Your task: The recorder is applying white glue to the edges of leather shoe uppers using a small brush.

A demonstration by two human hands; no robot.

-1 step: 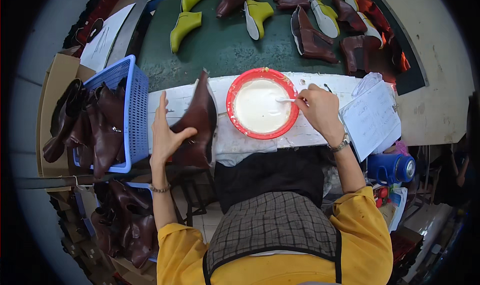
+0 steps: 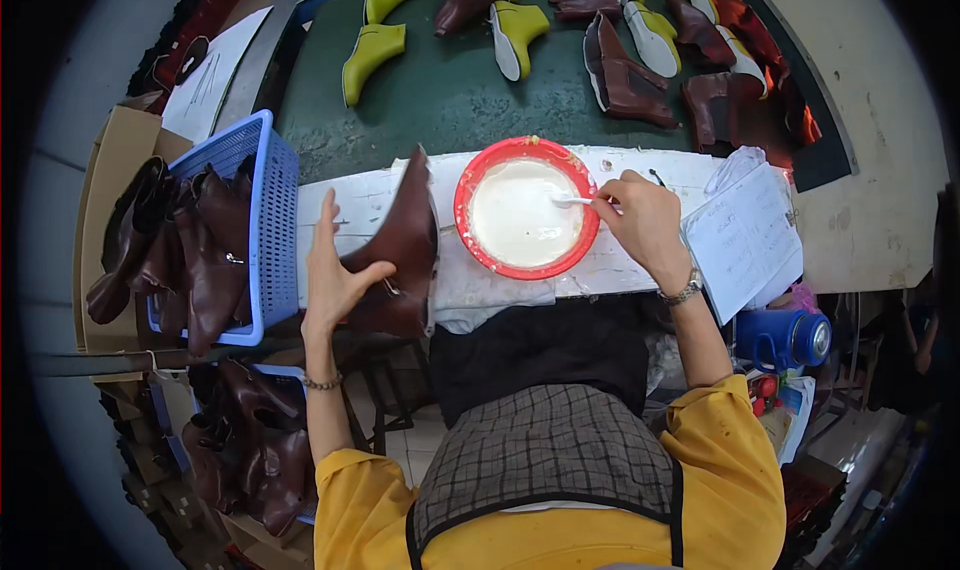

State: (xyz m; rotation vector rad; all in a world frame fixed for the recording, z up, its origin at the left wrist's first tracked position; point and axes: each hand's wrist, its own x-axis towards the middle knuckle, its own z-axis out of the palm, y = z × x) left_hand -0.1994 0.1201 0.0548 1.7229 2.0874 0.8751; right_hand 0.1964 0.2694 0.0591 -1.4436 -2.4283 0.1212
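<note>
On the white board at left of centre, a dark brown leather boot upper (image 2: 397, 240) stands on its side with its narrow end pointing away from me. My left hand (image 2: 335, 270) is beside it, fingers stretched out and apart, the thumb lying against the leather near a small shiny zipper pull (image 2: 390, 287). A red bowl (image 2: 464, 220) of creamy white liquid (image 2: 522, 215) sits in the middle, smears along its rim. My right hand (image 2: 645, 220) pinches a thin white handle (image 2: 575, 201); its far end dips into the liquid, so its tip is hidden.
A blue plastic basket (image 2: 272, 230) of brown boot uppers stands left, with more uppers (image 2: 250, 450) below it. Yellow-green boot forms (image 2: 372, 62) and brown boots (image 2: 620, 80) are on the green surface. Written papers (image 2: 742, 240) and a blue flask (image 2: 780, 338) are at right.
The boot upper has turned slightly, its far tip shifting right and a little nearer, and the zipper pull now shows. My left hand moved slightly right. The right hand looks nearly unchanged.
</note>
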